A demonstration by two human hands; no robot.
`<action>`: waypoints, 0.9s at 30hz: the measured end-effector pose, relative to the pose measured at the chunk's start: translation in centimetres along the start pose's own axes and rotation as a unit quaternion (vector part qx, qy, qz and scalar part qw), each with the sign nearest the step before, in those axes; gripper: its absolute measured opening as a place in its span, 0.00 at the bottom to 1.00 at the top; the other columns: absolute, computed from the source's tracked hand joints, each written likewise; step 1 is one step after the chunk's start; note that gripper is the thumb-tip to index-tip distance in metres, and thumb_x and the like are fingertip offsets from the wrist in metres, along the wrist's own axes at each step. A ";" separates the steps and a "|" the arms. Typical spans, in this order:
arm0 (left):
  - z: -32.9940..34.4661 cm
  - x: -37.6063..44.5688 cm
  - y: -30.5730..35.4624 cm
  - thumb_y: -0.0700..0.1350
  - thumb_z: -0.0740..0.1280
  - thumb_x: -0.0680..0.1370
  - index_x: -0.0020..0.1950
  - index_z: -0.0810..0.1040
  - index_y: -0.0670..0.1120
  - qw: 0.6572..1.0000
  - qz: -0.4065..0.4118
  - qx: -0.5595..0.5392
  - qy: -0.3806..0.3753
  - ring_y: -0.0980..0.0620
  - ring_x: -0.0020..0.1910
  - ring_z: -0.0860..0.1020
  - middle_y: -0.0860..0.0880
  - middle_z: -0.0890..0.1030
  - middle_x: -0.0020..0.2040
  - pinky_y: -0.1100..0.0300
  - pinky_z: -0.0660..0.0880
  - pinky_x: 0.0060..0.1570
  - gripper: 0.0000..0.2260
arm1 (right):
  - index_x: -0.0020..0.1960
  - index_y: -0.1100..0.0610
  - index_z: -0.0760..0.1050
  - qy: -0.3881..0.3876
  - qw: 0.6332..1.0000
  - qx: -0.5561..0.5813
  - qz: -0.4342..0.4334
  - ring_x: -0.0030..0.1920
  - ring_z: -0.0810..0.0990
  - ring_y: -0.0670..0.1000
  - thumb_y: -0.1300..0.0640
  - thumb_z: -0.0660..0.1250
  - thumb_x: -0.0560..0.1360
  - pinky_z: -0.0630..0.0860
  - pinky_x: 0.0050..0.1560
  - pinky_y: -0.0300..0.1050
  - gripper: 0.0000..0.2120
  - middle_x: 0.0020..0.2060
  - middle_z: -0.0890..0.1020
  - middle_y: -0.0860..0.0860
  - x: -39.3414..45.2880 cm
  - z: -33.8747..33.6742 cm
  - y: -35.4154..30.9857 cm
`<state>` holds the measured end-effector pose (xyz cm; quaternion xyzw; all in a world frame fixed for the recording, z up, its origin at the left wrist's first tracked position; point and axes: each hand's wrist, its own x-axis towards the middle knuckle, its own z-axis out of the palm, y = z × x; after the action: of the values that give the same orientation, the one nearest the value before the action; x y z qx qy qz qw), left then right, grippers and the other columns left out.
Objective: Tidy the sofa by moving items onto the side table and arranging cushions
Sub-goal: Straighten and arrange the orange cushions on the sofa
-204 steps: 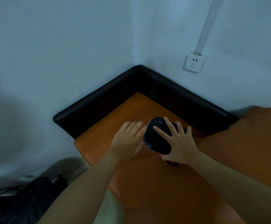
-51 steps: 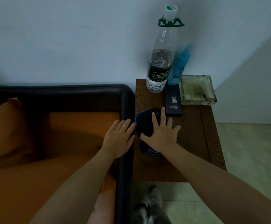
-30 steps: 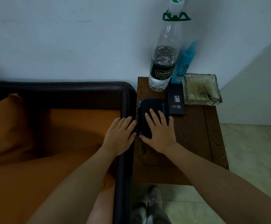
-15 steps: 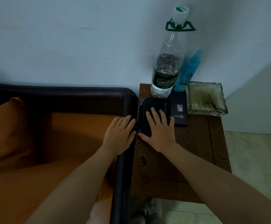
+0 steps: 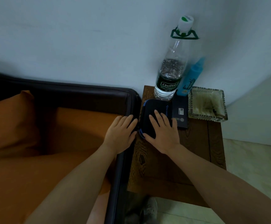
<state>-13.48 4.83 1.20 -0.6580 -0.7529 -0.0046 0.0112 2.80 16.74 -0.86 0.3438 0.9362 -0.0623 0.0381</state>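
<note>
Two flat hands [image 5: 163, 135], rounded dark pouch [image 5: 154, 109]

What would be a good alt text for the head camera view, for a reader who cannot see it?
A person's right hand presses flat on a dark pouch on a wooden side table, while the left hand rests on the sofa's dark armrest. Behind the pouch stand a water bottle, a blue bottle and a glass ashtray.

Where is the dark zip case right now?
The dark zip case lies on the side table, under the right hand, before the water bottle.
</note>
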 end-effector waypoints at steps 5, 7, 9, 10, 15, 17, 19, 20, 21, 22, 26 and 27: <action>-1.6 -2.2 0.9 0.53 0.55 0.80 0.68 0.72 0.44 1.000 -0.017 0.000 -0.015 0.46 0.63 0.74 0.43 0.75 0.66 0.49 0.67 0.66 0.22 | 0.73 0.53 0.66 0.004 0.998 -0.012 -0.055 0.71 0.66 0.56 0.35 0.48 0.75 0.62 0.65 0.62 0.34 0.74 0.65 0.54 -0.9 -1.7 -0.5; -2.3 -3.6 1.1 0.53 0.55 0.80 0.68 0.72 0.44 0.999 -0.029 0.002 -0.017 0.45 0.63 0.75 0.43 0.75 0.66 0.49 0.68 0.65 0.21 | 0.71 0.54 0.68 0.003 0.996 -0.017 -0.088 0.69 0.69 0.56 0.36 0.49 0.75 0.66 0.63 0.60 0.32 0.72 0.69 0.54 -1.2 -2.4 -1.4; -2.9 -5.2 1.1 0.53 0.55 0.79 0.67 0.73 0.43 0.999 -0.045 0.011 -0.022 0.45 0.62 0.75 0.43 0.76 0.65 0.49 0.68 0.65 0.21 | 0.71 0.54 0.69 0.002 0.993 -0.014 -0.118 0.68 0.71 0.55 0.38 0.50 0.76 0.68 0.63 0.59 0.31 0.71 0.70 0.54 -1.5 -3.0 -2.4; -3.1 -6.0 1.1 0.53 0.55 0.79 0.67 0.73 0.43 0.998 -0.053 0.016 -0.025 0.45 0.62 0.75 0.43 0.76 0.65 0.49 0.68 0.65 0.21 | 0.71 0.54 0.69 0.000 0.992 -0.009 -0.128 0.67 0.71 0.55 0.38 0.50 0.76 0.69 0.62 0.59 0.30 0.70 0.70 0.54 -1.7 -3.1 -3.0; -4.4 -10.9 0.3 0.53 0.55 0.79 0.67 0.74 0.44 0.995 -0.090 0.019 -0.040 0.45 0.63 0.75 0.43 0.76 0.66 0.49 0.68 0.66 0.22 | 0.71 0.53 0.69 -0.010 0.986 0.004 -0.169 0.67 0.71 0.55 0.40 0.49 0.77 0.69 0.63 0.58 0.29 0.70 0.71 0.53 -3.4 -3.6 -6.5; -4.6 -12.9 -0.4 0.54 0.54 0.80 0.69 0.72 0.46 0.992 -0.111 0.033 -0.048 0.46 0.65 0.73 0.44 0.74 0.68 0.50 0.64 0.68 0.22 | 0.71 0.52 0.68 -0.008 0.983 0.004 -0.183 0.67 0.71 0.55 0.40 0.49 0.77 0.68 0.64 0.58 0.28 0.71 0.70 0.53 -4.2 -3.7 -8.0; -5.0 -14.9 -1.1 0.55 0.54 0.81 0.73 0.67 0.47 0.989 -0.132 0.038 -0.058 0.47 0.69 0.69 0.45 0.70 0.72 0.51 0.57 0.71 0.22 | 0.73 0.52 0.66 -0.005 0.979 0.002 -0.204 0.69 0.69 0.55 0.41 0.51 0.78 0.66 0.66 0.58 0.27 0.72 0.69 0.53 -5.0 -3.8 -9.8; -5.1 -16.0 -1.4 0.56 0.53 0.82 0.75 0.63 0.48 0.988 -0.137 0.036 -0.062 0.47 0.72 0.65 0.46 0.66 0.74 0.51 0.53 0.73 0.23 | 0.74 0.52 0.64 -0.006 0.977 0.003 -0.213 0.70 0.67 0.55 0.42 0.52 0.79 0.64 0.68 0.58 0.26 0.73 0.66 0.52 -5.3 -3.8 -10.6; -5.2 -17.1 -1.6 0.56 0.50 0.82 0.77 0.59 0.48 0.987 -0.139 0.034 -0.067 0.48 0.74 0.61 0.46 0.62 0.76 0.52 0.49 0.73 0.24 | 0.75 0.51 0.62 -0.014 0.975 0.003 -0.221 0.72 0.65 0.55 0.43 0.53 0.80 0.61 0.70 0.58 0.26 0.74 0.64 0.52 -5.8 -3.9 -11.5; -5.3 -18.3 -1.8 0.56 0.48 0.83 0.78 0.55 0.49 0.986 -0.146 0.032 -0.071 0.48 0.76 0.57 0.47 0.58 0.78 0.52 0.45 0.74 0.25 | 0.76 0.51 0.60 -0.020 0.974 0.000 -0.227 0.73 0.62 0.54 0.43 0.54 0.80 0.59 0.71 0.57 0.26 0.75 0.62 0.51 -6.2 -3.9 -12.5; -5.9 -23.2 -3.0 0.57 0.46 0.83 0.79 0.50 0.49 0.983 -0.165 0.044 -0.070 0.49 0.76 0.53 0.47 0.54 0.79 0.53 0.40 0.73 0.25 | 0.76 0.51 0.59 -0.019 0.970 -0.016 -0.241 0.73 0.62 0.54 0.43 0.51 0.80 0.59 0.71 0.57 0.26 0.76 0.61 0.51 -8.5 -4.0 -17.2; -6.0 -24.5 -3.4 0.57 0.46 0.83 0.79 0.50 0.49 0.982 -0.166 0.046 -0.071 0.48 0.76 0.54 0.47 0.54 0.78 0.53 0.41 0.73 0.25 | 0.76 0.51 0.60 -0.017 0.970 -0.018 -0.242 0.72 0.64 0.55 0.43 0.50 0.80 0.61 0.70 0.57 0.27 0.75 0.62 0.52 -9.3 -4.0 -18.5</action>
<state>-13.52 -20.07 6.70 -0.5209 -0.8502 0.0748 -0.0134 -2.28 -2.64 5.86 0.1056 0.9917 -0.0582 0.0441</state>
